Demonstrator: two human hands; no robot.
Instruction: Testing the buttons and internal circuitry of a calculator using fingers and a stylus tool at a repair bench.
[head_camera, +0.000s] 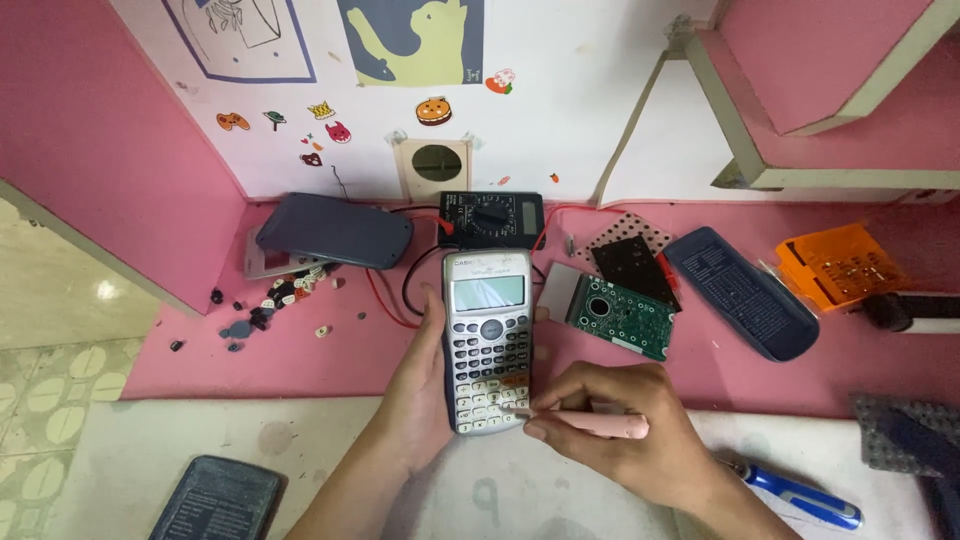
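Observation:
My left hand (415, 385) grips a silver scientific calculator (487, 335) from its left side, holding it upright over the pink desk (330, 365). My right hand (625, 420) holds a thin pink tool (600, 424), and the tool's tip touches the lower right keys of the calculator. The calculator's screen faces me and looks blank.
Behind the calculator lies a black multimeter (491, 217) with red and black leads. A green circuit board (621, 317), a black keypad sheet (634, 268) and dark blue covers (740, 291) (335, 229) lie around it. Several loose keys (280, 297) are scattered left. An orange part (838, 264), a blue-handled screwdriver (800, 494) and another dark cover (215, 497) also show.

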